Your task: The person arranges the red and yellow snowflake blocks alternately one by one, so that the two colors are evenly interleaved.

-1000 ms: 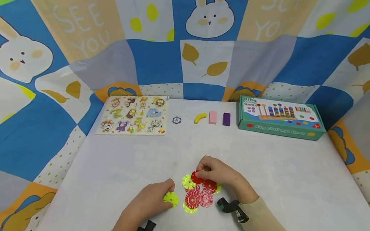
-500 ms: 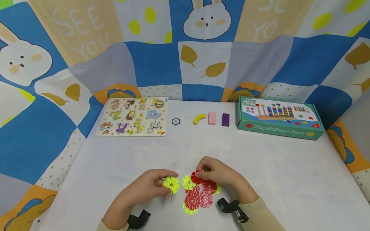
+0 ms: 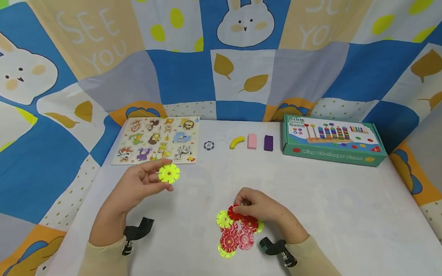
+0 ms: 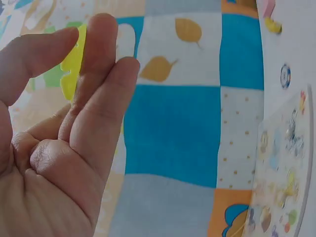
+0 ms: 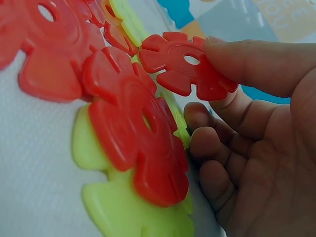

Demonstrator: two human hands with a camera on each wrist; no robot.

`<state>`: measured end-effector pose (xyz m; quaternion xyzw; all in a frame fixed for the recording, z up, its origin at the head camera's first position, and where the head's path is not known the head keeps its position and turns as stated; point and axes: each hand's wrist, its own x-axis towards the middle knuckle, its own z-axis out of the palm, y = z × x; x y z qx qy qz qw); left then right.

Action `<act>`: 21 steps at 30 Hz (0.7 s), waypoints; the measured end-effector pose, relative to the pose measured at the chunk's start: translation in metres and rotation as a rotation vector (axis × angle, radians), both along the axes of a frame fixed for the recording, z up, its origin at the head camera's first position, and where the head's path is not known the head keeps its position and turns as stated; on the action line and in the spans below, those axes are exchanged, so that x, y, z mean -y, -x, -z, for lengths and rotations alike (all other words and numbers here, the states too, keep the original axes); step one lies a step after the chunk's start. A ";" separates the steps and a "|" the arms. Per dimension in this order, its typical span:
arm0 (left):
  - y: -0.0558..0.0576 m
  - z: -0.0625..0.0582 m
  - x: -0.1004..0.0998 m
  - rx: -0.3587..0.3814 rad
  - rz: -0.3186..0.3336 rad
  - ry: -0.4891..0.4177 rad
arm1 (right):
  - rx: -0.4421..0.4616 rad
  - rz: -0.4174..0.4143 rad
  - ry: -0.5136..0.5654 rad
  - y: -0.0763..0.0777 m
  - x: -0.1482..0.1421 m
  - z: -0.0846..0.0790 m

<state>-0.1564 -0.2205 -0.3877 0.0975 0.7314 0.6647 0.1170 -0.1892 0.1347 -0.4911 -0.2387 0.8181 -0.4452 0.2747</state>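
Head view: your left grip (image 3: pixel 136 187) narrowly pinches a lime-yellow, flower-shaped plastic disc (image 3: pixel 169 173) above the white counter (image 3: pixel 182 255), while your right grip (image 3: pixel 260 207) pinches a matching red disc (image 5: pixel 178 70) by the overlapping red-and-yellow pile (image 3: pixel 230 242), which a tug could scatter.

Left grip (image 3: pixel 137 185) aloft, right grip (image 3: pixel 261 206) lower, 2 thumb-and-finger pinches

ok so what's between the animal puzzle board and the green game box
In the head view, left to right: a round chip, a yellow banana-shaped piece, a pink block and a purple block.
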 end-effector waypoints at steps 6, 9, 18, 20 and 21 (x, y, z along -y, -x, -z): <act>0.029 -0.003 0.020 -0.044 -0.102 0.025 | -0.002 -0.006 0.008 0.000 -0.003 -0.001; 0.041 0.005 0.027 -0.048 -0.146 0.009 | -0.001 -0.004 0.016 0.001 -0.003 -0.001; 0.066 0.048 0.050 0.017 -0.293 0.216 | 0.013 0.017 0.029 -0.001 0.000 -0.002; 0.070 0.058 0.053 0.067 -0.307 0.284 | 0.014 0.018 0.028 -0.001 0.000 -0.002; 0.071 0.063 0.054 0.100 -0.312 0.313 | 0.015 0.019 0.026 -0.001 0.000 -0.002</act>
